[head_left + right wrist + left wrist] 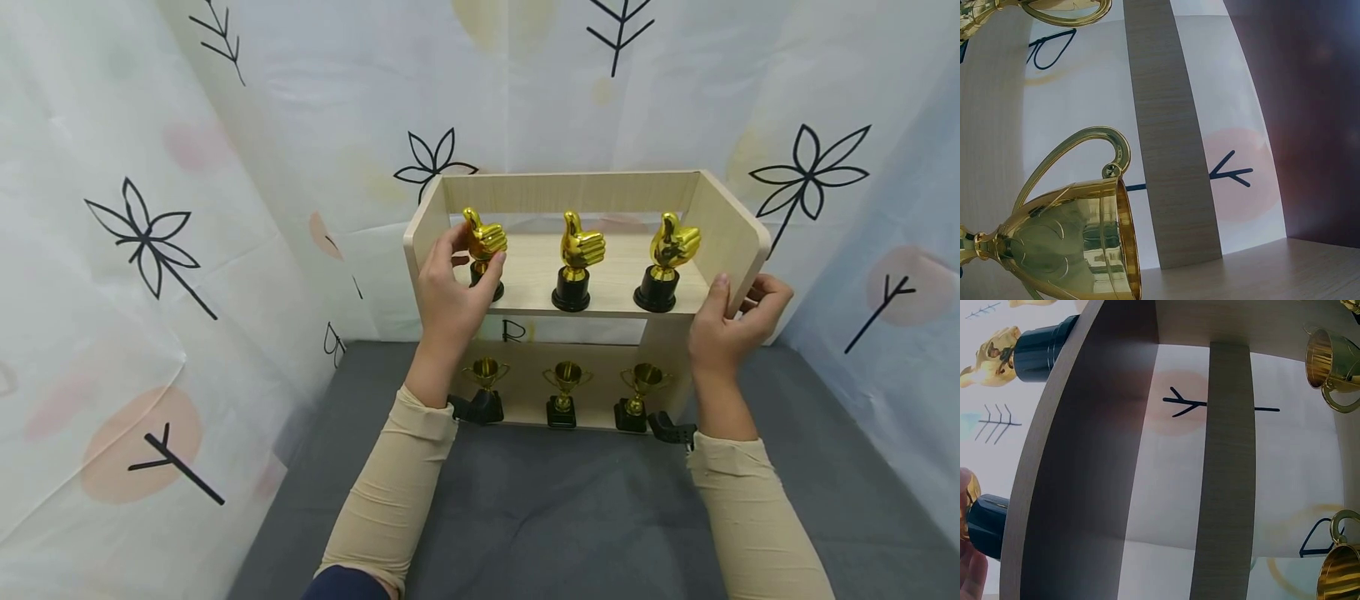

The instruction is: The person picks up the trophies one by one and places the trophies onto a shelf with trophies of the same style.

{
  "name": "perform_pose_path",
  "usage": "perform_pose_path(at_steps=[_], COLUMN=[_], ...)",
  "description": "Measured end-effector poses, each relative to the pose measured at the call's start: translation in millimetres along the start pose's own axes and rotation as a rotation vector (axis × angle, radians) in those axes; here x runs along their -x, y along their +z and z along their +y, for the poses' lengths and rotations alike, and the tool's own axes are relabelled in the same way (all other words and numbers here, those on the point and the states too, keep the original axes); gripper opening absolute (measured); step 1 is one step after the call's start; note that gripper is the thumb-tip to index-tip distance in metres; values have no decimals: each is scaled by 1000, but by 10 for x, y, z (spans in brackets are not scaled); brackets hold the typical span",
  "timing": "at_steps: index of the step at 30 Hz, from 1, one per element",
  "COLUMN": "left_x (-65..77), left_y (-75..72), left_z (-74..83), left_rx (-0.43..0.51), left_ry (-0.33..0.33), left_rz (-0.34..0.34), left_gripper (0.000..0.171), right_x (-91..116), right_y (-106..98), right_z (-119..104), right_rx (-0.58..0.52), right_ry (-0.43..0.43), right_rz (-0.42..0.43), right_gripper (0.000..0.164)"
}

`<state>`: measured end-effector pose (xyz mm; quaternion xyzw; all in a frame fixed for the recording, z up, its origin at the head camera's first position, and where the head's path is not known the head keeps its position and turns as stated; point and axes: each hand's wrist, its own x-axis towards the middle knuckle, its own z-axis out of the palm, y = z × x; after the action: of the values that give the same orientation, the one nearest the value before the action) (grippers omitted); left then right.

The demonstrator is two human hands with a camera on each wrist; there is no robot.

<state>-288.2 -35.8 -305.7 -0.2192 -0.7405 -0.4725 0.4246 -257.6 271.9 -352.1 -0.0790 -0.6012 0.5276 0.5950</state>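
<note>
A light wooden two-tier shelf (573, 185) stands before me. On its upper board sit three gold thumbs-up trophies with black round bases. My left hand (452, 292) holds the leftmost thumbs-up trophy (489, 238), thumb on one side and fingers on the other; in the left wrist view its dark base (988, 526) is at the board's front edge. The middle thumbs-up trophy (581, 248) and the right thumbs-up trophy (674, 244) stand untouched. My right hand (731, 327) grips the front edge of the shelf's right side panel (731, 225), thumb inside, fingers outside.
Along the lower tier stand three gold cup trophies: a left cup (486, 372), a middle cup (566, 377) and a right cup (643, 379). A grey cloth (562, 517) covers the table. Patterned white sheets (315, 133) hang behind and at both sides.
</note>
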Motion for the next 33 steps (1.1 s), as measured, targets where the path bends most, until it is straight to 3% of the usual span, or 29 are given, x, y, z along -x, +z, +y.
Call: perform_pose_path(at_steps=[7,19,33], left_x=[21,97,273], left_y=[-4,-48,-208], left_z=[-21,-69,-40], left_rx=[-4,2,31], left_ry=[-13,22,44], left_rz=[16,30,6], left_gripper=[59,61,62], right_x=[-12,18,-45], right_y=[8,-26,-71], right_z=[127,-43,260], right_rx=[29,16,74], right_ry=[15,-6,-45], right_rz=[-23,-25,-56], right_gripper=[18,24,25])
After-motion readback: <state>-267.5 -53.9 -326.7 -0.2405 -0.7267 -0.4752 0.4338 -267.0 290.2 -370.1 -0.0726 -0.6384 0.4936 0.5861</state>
